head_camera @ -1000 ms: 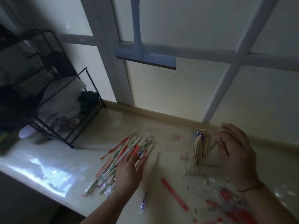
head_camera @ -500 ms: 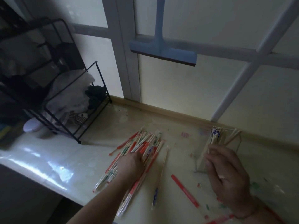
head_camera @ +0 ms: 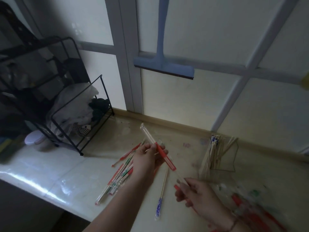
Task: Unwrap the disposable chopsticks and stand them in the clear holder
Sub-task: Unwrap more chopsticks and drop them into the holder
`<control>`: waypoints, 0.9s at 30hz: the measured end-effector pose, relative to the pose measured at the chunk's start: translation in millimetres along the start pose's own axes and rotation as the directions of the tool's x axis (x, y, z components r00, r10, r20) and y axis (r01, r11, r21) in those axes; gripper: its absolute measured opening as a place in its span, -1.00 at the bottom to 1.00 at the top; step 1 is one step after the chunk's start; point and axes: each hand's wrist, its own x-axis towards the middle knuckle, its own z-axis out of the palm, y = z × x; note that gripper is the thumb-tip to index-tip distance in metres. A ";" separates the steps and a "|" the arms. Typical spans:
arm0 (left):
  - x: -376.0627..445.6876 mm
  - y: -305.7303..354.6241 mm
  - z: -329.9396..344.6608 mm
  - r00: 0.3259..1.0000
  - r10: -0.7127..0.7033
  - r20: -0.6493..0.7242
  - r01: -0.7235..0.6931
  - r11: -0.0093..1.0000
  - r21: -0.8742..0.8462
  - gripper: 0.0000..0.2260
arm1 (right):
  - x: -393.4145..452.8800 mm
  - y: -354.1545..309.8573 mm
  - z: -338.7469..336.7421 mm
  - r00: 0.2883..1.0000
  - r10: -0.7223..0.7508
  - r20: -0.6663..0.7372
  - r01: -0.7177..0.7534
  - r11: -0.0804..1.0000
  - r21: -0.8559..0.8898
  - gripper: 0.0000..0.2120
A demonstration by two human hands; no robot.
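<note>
Left hand [head_camera: 148, 158] and right hand [head_camera: 192, 191] each pinch 1 wrapped pair [head_camera: 160, 150]; 1 holder [head_camera: 224, 156].

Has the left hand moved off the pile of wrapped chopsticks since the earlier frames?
Yes. The left hand has lifted up off the pile of wrapped chopsticks on the counter, gripping one wrapped pair, whose lower end the right hand holds.

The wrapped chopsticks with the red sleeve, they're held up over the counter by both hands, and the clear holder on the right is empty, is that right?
Not quite. The clear holder is not empty: the head view shows many bare chopsticks standing in it. The rest holds: the left hand and right hand hold the wrapped chopsticks above the counter.
</note>
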 end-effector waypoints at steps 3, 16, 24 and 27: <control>-3.3 -0.7 3.6 0.999 -0.027 0.030 0.027 0.999 -0.022 -0.80 | -18.3 -8.0 -10.1 0.999 0.037 -0.005 -0.035 0.986 0.164 -0.83; -25.4 -7.4 36.2 0.998 0.057 0.035 -0.058 0.998 0.038 -0.83 | -51.9 -7.1 -35.3 0.993 0.072 0.093 -0.092 0.968 0.233 -0.80; -35.8 -20.8 40.3 0.998 0.062 0.020 -0.063 0.998 0.023 -0.82 | -53.9 0.0 -36.5 0.994 0.062 0.093 -0.083 0.965 0.250 -0.81; -33.6 -18.7 41.4 0.998 0.067 0.021 -0.067 0.997 0.036 -0.83 | -54.8 1.5 -34.9 0.995 0.070 0.072 -0.087 0.956 0.279 -0.82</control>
